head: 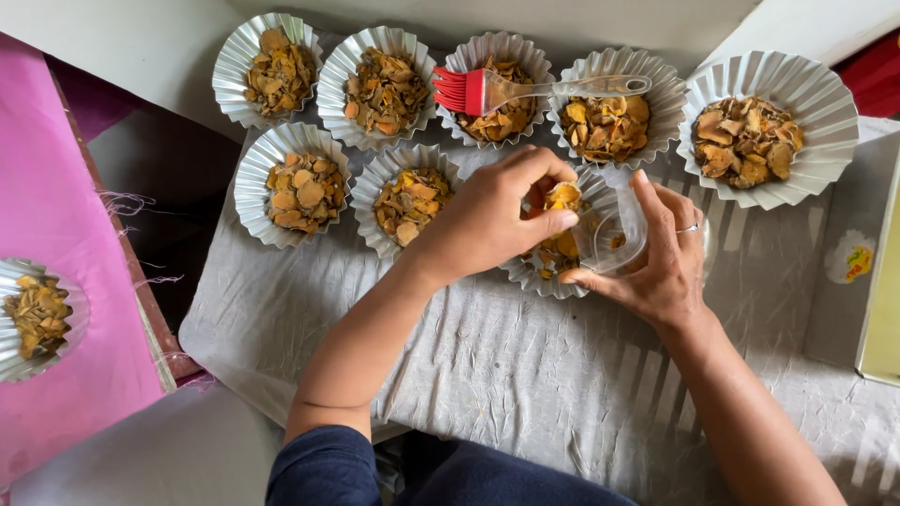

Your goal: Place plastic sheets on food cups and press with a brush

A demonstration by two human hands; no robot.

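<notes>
My left hand (487, 220) pinches orange-yellow dried slices (562, 197) over a silver fluted foil cup (539, 276) in the middle of the grey cloth. A small clear plastic cup (614, 234) is tilted toward that foil cup, held in my right hand (661, 262), which wears a ring. More slices lie in the foil cup under both hands.
Several filled foil cups stand in rows on the grey cloth (525, 375). A red silicone brush (487, 91) with a clear handle lies across two back cups. Another filled cup (37, 319) sits on a pink cloth at left. A pale yellow-green box edge (886, 281) is at right.
</notes>
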